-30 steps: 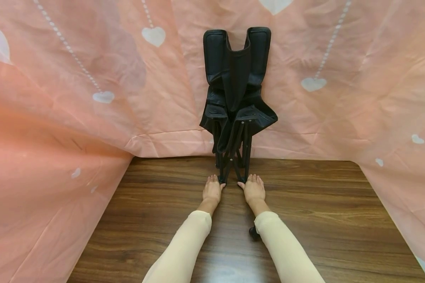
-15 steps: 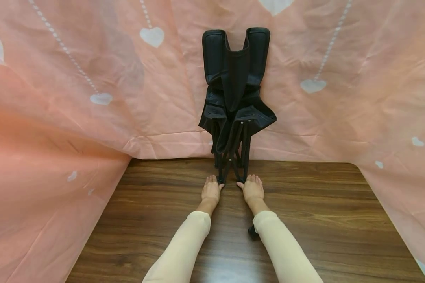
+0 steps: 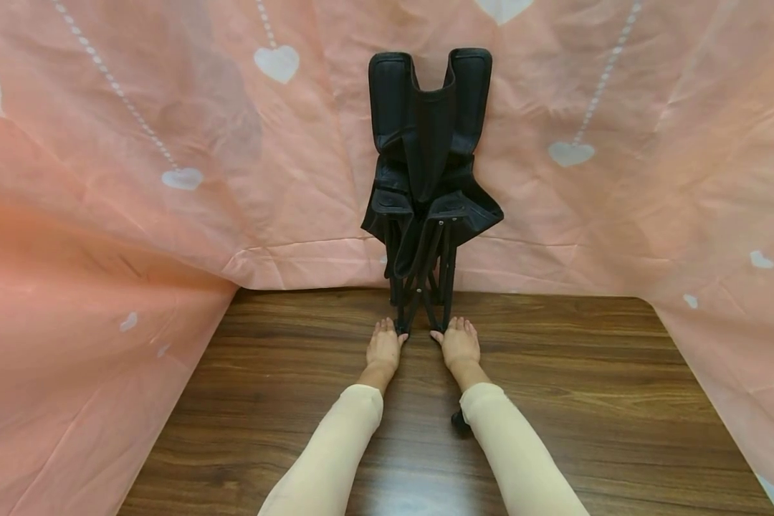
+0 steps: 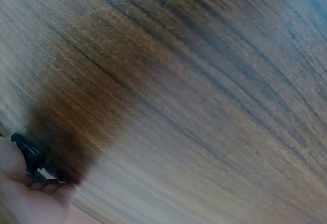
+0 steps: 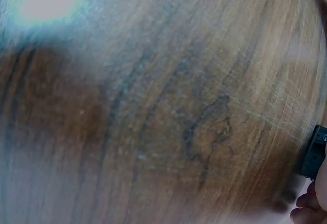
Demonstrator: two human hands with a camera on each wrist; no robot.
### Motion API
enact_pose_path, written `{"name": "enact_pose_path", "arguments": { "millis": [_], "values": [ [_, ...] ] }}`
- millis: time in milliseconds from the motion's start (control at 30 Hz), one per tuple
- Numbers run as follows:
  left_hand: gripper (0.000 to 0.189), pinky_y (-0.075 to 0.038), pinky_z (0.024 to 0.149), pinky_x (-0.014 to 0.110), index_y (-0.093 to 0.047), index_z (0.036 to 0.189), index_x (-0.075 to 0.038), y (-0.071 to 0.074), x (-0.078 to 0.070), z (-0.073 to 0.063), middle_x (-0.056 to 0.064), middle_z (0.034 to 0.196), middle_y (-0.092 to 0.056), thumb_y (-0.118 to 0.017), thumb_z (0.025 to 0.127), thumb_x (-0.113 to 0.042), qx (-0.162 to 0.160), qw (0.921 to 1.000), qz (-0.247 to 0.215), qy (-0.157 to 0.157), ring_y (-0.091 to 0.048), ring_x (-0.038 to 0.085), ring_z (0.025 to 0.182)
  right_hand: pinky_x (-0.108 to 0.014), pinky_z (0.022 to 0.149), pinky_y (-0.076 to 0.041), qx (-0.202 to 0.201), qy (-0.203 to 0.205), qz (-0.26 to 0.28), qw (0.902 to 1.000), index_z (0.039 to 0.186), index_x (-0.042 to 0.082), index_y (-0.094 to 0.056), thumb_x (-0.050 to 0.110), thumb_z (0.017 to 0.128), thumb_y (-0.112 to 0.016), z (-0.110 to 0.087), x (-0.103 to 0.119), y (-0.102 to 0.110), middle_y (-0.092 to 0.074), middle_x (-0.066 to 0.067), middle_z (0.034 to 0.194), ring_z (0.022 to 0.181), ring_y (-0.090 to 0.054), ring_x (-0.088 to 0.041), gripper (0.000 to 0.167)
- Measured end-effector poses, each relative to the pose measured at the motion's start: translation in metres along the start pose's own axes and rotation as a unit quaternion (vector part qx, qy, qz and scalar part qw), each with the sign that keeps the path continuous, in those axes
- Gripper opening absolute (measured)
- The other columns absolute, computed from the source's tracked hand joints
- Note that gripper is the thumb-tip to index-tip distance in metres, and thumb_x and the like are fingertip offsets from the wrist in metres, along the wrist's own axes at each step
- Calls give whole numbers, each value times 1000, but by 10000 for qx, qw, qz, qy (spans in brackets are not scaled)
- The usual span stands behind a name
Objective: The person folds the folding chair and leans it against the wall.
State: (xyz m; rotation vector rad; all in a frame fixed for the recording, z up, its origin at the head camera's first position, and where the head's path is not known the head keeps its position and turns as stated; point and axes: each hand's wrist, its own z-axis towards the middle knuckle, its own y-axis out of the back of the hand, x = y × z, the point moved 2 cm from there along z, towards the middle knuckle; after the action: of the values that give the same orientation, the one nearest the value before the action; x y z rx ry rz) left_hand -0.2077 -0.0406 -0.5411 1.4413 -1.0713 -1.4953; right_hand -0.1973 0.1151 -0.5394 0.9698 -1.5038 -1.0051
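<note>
A black folding camp chair [image 3: 428, 143] stands upright and folded in the head view, its fabric bunched above thin crossed metal legs. Low on the left, my left hand [image 3: 384, 347] holds one of its feet, thumb on the near side. My right hand [image 3: 461, 347] grips the other foot in mirror fashion. The left wrist view shows a black plastic foot [image 4: 29, 154] between thumb and fingers. At the right edge of the right wrist view, another black foot [image 5: 313, 152] sits against the right hand's fingers. The fingers' undersides are partly hidden.
The chair stands on a wood-grain tabletop [image 3: 284, 401]. Pink cloth [image 3: 297, 165] with white hearts hangs behind it and along both sides. A small black object [image 3: 461, 423] lies partly hidden beside the right sleeve [image 3: 512, 437].
Both hands stay at the chair's feet, and the chair stands as before. Only a slight shift of the head view shows.
</note>
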Motion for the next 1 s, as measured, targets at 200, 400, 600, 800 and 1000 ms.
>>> {"name": "enact_pose_path", "arguments": {
  "millis": [200, 400, 600, 800, 1000],
  "values": [
    [62, -44, 111, 37, -42, 142, 6, 2, 1, 3, 20, 145, -48, -54, 98, -36, 157, 9996, 225, -57, -45, 29, 138, -46, 121, -26, 24, 36, -26, 10000, 142, -14, -34, 46, 100, -43, 4, 4, -3, -38, -29, 148, 141, -34, -40, 74],
    [65, -36, 117, 36, -38, 145, 5, 1, 1, 5, 20, 149, -43, -54, 97, -36, 355, 9987, 304, -192, -40, 30, 141, -46, 121, -24, 87, 10, -10, 10000, 144, -14, -30, 44, 102, -40, 9, 0, -5, -34, -30, 150, 143, -32, -40, 73],
    [71, -27, 122, 36, -33, 147, 4, 3, 2, 6, 20, 153, -36, -56, 96, -39, 307, 9966, 376, -667, -32, 30, 145, -47, 123, -19, 245, 16, 115, 9996, 147, -12, -24, 45, 102, -39, 10, -4, -5, -29, -28, 154, 146, -25, -40, 74],
    [75, -22, 124, 35, -27, 151, 1, 6, 3, 6, 18, 157, -30, -53, 97, -44, 301, 9937, 587, -909, -26, 27, 148, -46, 125, -16, 314, 30, 252, 9992, 148, -11, -23, 43, 102, -42, 9, -5, -3, -26, -28, 155, 147, -22, -40, 74],
    [81, -20, 124, 37, -25, 152, -1, 8, 6, 7, 16, 159, -27, -49, 96, -53, 403, 9927, 666, -916, -23, 27, 149, -46, 124, -17, 296, 144, 113, 9994, 148, -12, -23, 42, 99, -51, 9, -8, -1, -27, -29, 154, 146, -23, -41, 78]
  ]
}}
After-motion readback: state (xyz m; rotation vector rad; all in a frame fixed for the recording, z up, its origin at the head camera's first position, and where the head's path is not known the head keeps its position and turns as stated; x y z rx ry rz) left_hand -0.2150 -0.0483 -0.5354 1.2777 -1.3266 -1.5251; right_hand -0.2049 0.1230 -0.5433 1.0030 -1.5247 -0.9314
